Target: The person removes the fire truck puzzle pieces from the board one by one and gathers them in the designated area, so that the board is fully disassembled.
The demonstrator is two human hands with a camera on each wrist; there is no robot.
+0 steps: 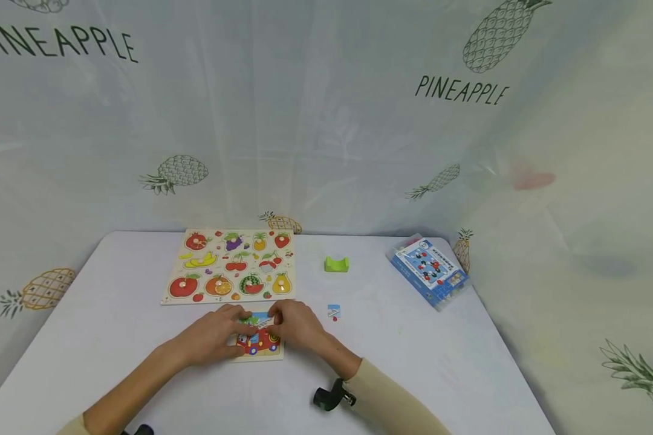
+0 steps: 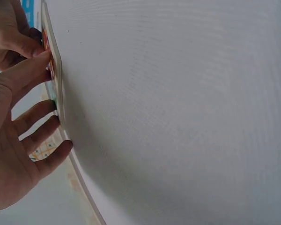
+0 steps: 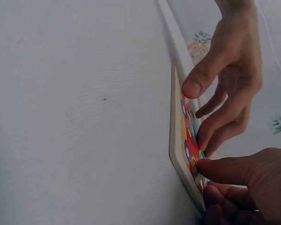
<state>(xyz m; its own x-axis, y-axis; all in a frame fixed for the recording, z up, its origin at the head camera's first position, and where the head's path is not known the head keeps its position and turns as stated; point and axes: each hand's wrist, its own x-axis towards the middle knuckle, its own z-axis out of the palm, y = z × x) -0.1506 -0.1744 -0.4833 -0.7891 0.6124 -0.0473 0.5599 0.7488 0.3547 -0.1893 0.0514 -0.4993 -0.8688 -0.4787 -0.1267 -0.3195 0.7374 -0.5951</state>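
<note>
A small wooden jigsaw puzzle (image 1: 257, 350) with a red fire truck picture lies on the table between both hands. My left hand (image 1: 213, 336) rests on its left side, fingers spread and fairly straight; in the right wrist view, that hand's thumb (image 3: 193, 87) touches the near edge. My right hand (image 1: 296, 323) is at the upper right corner, fingers curled, thumb and fingertips pinching a puzzle piece at the ladder part, mostly hidden by the fingers. In the right wrist view the right thumb (image 3: 215, 169) lies on the picture. A loose puzzle piece (image 1: 334, 311) lies right of the right hand.
A wooden fruit peg board (image 1: 228, 266) lies just behind the jigsaw. A green curved block (image 1: 336, 264) stands right of it. A blue box (image 1: 430, 270) in clear wrap lies at the table's back right. A pineapple-print curtain (image 1: 305, 121) hangs behind the white table (image 1: 402, 362).
</note>
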